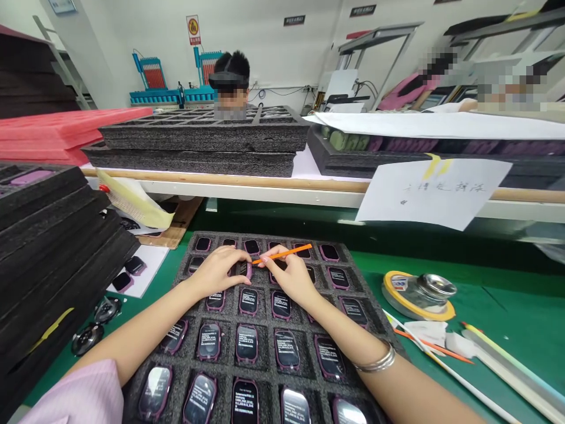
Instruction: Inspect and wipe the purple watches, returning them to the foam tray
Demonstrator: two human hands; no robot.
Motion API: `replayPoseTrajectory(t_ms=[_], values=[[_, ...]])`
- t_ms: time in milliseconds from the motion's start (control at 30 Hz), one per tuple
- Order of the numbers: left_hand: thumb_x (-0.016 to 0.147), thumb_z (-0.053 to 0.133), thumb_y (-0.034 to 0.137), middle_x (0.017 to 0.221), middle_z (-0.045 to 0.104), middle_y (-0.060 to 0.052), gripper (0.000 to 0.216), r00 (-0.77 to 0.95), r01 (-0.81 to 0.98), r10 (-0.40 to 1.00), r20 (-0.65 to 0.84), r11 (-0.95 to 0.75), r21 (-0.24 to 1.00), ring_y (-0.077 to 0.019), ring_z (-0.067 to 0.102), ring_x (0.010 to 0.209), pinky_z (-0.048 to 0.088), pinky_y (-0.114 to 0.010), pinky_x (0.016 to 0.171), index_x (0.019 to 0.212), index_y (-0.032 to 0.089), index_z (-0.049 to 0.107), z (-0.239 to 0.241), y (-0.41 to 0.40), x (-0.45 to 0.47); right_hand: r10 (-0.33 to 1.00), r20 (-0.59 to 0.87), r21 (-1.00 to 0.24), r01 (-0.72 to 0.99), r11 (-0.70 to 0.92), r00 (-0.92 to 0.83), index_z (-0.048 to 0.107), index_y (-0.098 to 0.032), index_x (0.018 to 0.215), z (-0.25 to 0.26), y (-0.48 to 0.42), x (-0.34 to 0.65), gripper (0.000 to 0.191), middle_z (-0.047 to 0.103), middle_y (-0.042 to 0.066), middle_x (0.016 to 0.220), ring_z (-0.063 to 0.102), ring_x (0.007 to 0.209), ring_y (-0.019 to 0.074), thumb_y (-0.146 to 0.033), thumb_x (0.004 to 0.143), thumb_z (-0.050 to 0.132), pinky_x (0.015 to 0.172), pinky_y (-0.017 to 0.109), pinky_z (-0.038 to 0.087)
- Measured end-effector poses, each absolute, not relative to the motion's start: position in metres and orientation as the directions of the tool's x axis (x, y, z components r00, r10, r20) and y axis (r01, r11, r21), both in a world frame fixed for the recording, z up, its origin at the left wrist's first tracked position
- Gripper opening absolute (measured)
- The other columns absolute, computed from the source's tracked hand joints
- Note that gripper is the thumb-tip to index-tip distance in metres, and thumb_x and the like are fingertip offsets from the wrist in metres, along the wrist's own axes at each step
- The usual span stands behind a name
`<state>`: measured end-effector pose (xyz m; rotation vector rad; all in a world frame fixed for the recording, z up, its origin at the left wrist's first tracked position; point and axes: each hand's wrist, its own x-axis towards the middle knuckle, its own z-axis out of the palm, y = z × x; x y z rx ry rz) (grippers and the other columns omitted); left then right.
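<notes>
Between the thumb and fingers of my left hand (220,268), a purple-framed smartwatch body (249,270) is tipped up on its edge, partly covered by the fingers. My right hand (289,277) grips a thin orange stick (293,251); its tip points left and meets or nearly meets the watch's edge. Both hands are over a black foam tray (268,333) with rows of square pockets. Several purple watch bodies lie in the pockets, and many, like one near the front (246,401), show white text on dark screens. My forearms hide some pockets.
Stacked black foam (48,253) stands at the left, beside loose watch parts (88,338). On the green table at the right are a yellow tape roll (395,306), a metal-topped jar (435,287) and a white rod (445,365). A shelf (265,185) crosses behind; a person sits beyond it.
</notes>
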<state>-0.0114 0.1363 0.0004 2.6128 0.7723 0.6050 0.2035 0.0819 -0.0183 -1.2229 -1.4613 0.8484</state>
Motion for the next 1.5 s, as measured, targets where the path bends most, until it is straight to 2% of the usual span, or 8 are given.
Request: replayPoseTrajectory(t_ms=[133,433,533,733,867,1000,1233,1500], values=[[0.077,0.082,0.046,0.112,0.071,-0.008,0.050,0.723,0.465,0.630,0.283,-0.748,0.474,-0.0268,0.068,0.106,0.052,-0.044,0.097,0.114,0.021,0.059,0.000,0.135,-0.011,0.966,0.259,-0.930,0.272,0.246,0.013,0.066,-0.022,0.085,-0.017,0.083,0.202,0.025,0.077,0.005,0.081,0.074,0.085,0.0219,-0.045,0.092,0.063,0.088,0.041,0.054],[0.076,0.083,0.046,0.117,0.070,-0.007,0.056,0.726,0.470,0.643,0.244,-0.723,0.506,-0.0264,0.069,0.107,0.051,-0.043,0.098,0.121,0.023,0.059,-0.003,0.139,-0.008,0.966,0.256,-0.911,0.326,0.250,-0.026,0.068,-0.015,0.092,-0.018,0.085,0.204,0.028,0.073,0.002,0.087,0.070,0.087,0.0177,-0.042,0.097,0.063,0.090,0.042,0.055],[0.077,0.082,0.045,0.113,0.072,-0.007,0.048,0.748,0.475,0.623,0.229,-0.743,0.471,-0.0270,0.067,0.107,0.051,-0.044,0.097,0.116,0.022,0.064,0.003,0.141,-0.005,0.967,0.252,-0.908,0.340,0.246,-0.027,0.068,-0.016,0.090,-0.014,0.084,0.210,0.026,0.072,0.002,0.088,0.070,0.086,0.0167,-0.040,0.097,0.064,0.090,0.041,0.056],[0.088,0.071,0.046,0.124,0.066,-0.011,0.032,0.824,0.428,0.522,0.222,-0.829,0.359,-0.0298,0.059,0.122,0.045,-0.049,0.108,0.111,0.024,0.072,0.017,0.133,0.023,0.945,0.290,-0.918,0.322,0.230,0.151,0.067,-0.015,0.096,0.000,0.081,0.250,0.026,0.072,0.002,0.087,0.071,0.086,0.0177,-0.041,0.098,0.062,0.091,0.042,0.056],[0.091,0.066,0.048,0.141,0.057,-0.015,0.034,0.868,0.361,0.442,0.227,-0.875,0.324,-0.0337,0.049,0.137,0.040,-0.053,0.114,0.115,0.024,0.073,0.008,0.124,0.055,0.927,0.294,-0.922,0.326,0.211,0.234,0.067,-0.015,0.099,-0.010,0.073,0.268,0.027,0.072,0.002,0.091,0.070,0.086,0.0173,-0.041,0.098,0.061,0.089,0.041,0.056],[0.089,0.068,0.050,0.143,0.057,-0.016,0.034,0.869,0.336,0.417,0.265,-0.892,0.304,-0.0372,0.042,0.144,0.033,-0.057,0.118,0.109,0.024,0.074,-0.001,0.124,0.062,0.926,0.293,-0.914,0.355,0.198,0.239,0.067,-0.015,0.100,-0.023,0.066,0.268,0.026,0.071,0.004,0.098,0.069,0.088,0.0172,-0.040,0.098,0.061,0.087,0.040,0.057],[0.093,0.065,0.044,0.119,0.074,-0.009,0.029,0.842,0.309,0.427,0.330,-0.882,0.355,-0.0258,0.065,0.121,0.046,-0.046,0.110,0.113,0.023,0.071,-0.009,0.130,0.048,0.940,0.293,-0.914,0.341,0.221,0.173,0.067,-0.015,0.099,-0.025,0.065,0.263,0.026,0.072,0.004,0.097,0.069,0.087,0.0169,-0.040,0.098,0.061,0.086,0.040,0.057],[0.091,0.069,0.041,0.114,0.073,-0.006,0.027,0.819,0.310,0.480,0.316,-0.832,0.460,-0.0248,0.064,0.116,0.049,-0.043,0.104,0.112,0.023,0.067,-0.008,0.127,0.053,0.958,0.256,-0.919,0.339,0.200,0.128,0.067,-0.015,0.090,-0.023,0.063,0.261,0.029,0.072,0.002,0.088,0.070,0.087,0.0175,-0.042,0.097,0.062,0.090,0.042,0.055]])
